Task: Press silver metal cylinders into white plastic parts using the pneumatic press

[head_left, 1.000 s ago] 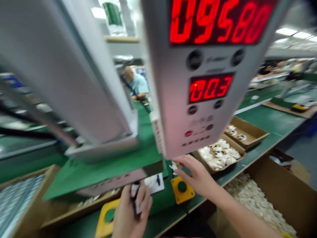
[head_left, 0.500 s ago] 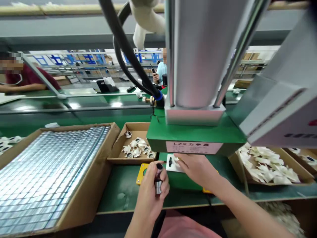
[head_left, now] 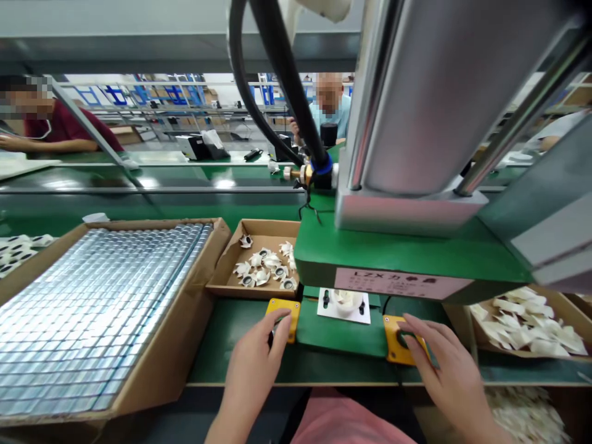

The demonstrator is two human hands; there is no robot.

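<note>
My left hand [head_left: 252, 357] is curled beside the left yellow button box [head_left: 290, 308], its fingertips over the box. Between thumb and fingers shows the dark end of a small metal sleeve [head_left: 274, 332], mostly hidden by the hand. My right hand [head_left: 444, 357] lies over the right yellow button box [head_left: 393, 351], fingers apart and holding nothing, the thumb near its dark button. Between the boxes, a white fan wheel [head_left: 346, 300] sits on the white fixture plate [head_left: 356, 317] under the press head [head_left: 411, 259].
A large carton [head_left: 152, 351] of shiny metal sleeves stands left. Behind it, a shallow box [head_left: 254, 292] holds several fan wheels with dark centres. White fan wheels [head_left: 531, 320] fill a box at right. Black hoses [head_left: 287, 80] run to the press. Two people are across the line.
My right hand has left the fixture, where the white fan wheel now shows, and moved to the right button box. My left hand has moved down and left to the left box. The view has shifted.
</note>
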